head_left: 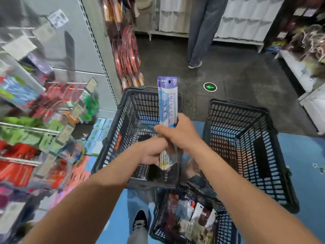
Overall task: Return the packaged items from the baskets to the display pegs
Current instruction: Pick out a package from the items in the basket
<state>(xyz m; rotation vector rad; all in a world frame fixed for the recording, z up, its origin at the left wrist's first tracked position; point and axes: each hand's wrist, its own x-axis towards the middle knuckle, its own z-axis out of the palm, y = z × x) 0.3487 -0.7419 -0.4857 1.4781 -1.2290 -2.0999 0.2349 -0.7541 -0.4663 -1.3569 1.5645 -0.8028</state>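
A stack of blue packaged 20 cm rulers [166, 103] stands upright above the left basket [123, 120], hang holes at the top. My left hand [152, 152] grips the lower end of the stack. My right hand [177, 132] wraps round its middle, just above the left hand. A second black basket [263, 155] on the right looks nearly bare inside. A third basket [158, 217] near my feet holds several packaged items [197, 217]. The display pegs [35, 129] on the left carry blurred red, green and blue packs.
Another person [200, 32] stands in the aisle ahead. A green arrow marker [210, 87] glows on the dark floor. White shelving [307, 76] lines the right side. Red packs [126, 50] hang on a column beyond the left basket. My shoe [139, 221] is beside the near basket.
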